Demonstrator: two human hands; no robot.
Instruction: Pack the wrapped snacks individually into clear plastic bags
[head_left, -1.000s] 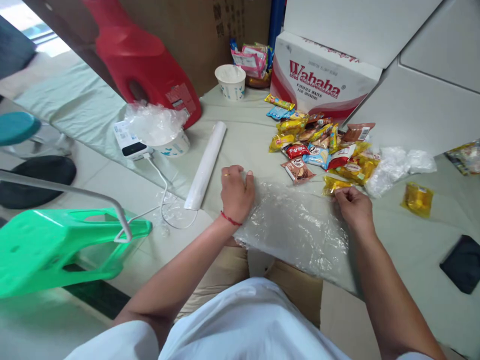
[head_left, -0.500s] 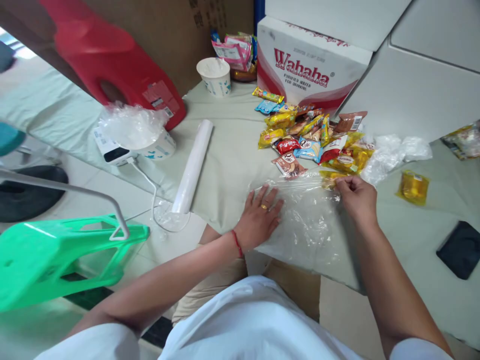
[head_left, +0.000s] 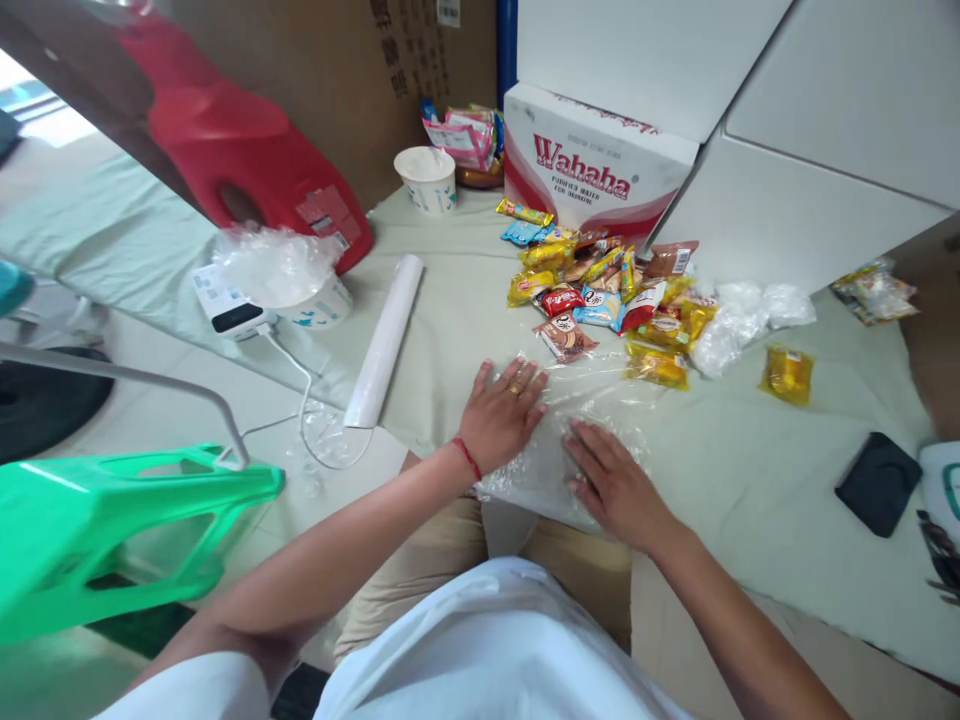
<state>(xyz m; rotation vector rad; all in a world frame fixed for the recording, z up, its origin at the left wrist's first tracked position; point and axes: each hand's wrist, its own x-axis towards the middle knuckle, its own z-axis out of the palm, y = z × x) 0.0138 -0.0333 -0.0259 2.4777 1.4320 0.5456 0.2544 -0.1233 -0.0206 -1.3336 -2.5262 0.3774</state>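
Note:
A clear plastic bag (head_left: 551, 470) lies flat at the front edge of the cloth-covered table. My left hand (head_left: 501, 415) rests palm down on its left side, fingers spread. On the bag's right part lies my right hand (head_left: 619, 485), palm down with fingers stretched out and nothing gripped. Just beyond the bag is a heap of wrapped snacks (head_left: 600, 305). A brown-wrapped snack (head_left: 565, 337) and a yellow-wrapped snack (head_left: 658, 366) are nearest to the bag's far edge.
A white roll (head_left: 386, 340) lies left of my hands. Behind it stand a paper cup (head_left: 426, 180), a red jug (head_left: 255, 150) and a Wahaha box (head_left: 592, 165). Crumpled clear plastic (head_left: 739, 320), a yellow packet (head_left: 787, 375) and a black pouch (head_left: 879, 484) are to the right.
My right hand has let go of the yellow-wrapped snack near the heap and come down flat on the bag, closer to me. The left hand stays spread on the bag.

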